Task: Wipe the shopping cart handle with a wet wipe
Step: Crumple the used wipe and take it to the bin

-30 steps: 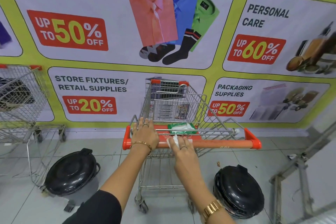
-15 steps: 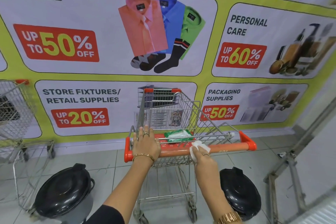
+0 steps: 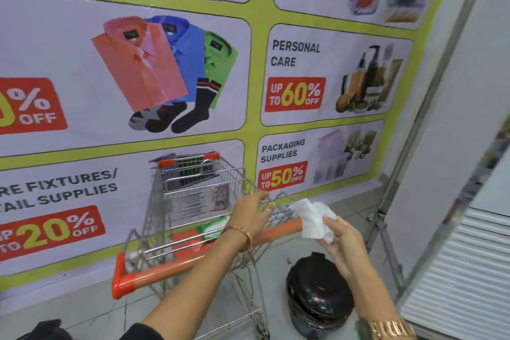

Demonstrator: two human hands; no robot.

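nearest the camera, the right hand (image 3: pixel 342 243) pinches a crumpled white wet wipe (image 3: pixel 313 218) between thumb and fingers, the cloth bunched and hanging over the right end of the handle (image 3: pixel 278 230). whether the wipe presses on the bar or only drapes in front of it cannot be told from this angle. the left hand (image 3: pixel 252 211) is just beyond, reaching over the handle, fingers partly spread and resting on the wire rim of the shopping cart (image 3: pixel 193 196); it seems to be bracing rather than closed around anything.

to do this step well, i would judge that the wipe should be wrapped around the bar rather than dabbed on top, so the underside is cleaned too, and drawn right out to the end cap. the left hand should hold the cart firmly so it does not roll away under the rubbing. a fresh fold of the wipe would help (a tight wad cleans with only a small face).

the handle is an orange-red plastic bar running across the near end of the cart, with a bright corner cap (image 3: pixel 121 283) at its left end; the right end is hidden behind the wipe. it looks smooth and slightly glossy. behind it, a green packet (image 3: pixel 211 228) lies in the child seat. below on the floor stands a black bin (image 3: pixel 317 298), and beyond the cart hangs a printed sale banner (image 3: pixel 171 72).
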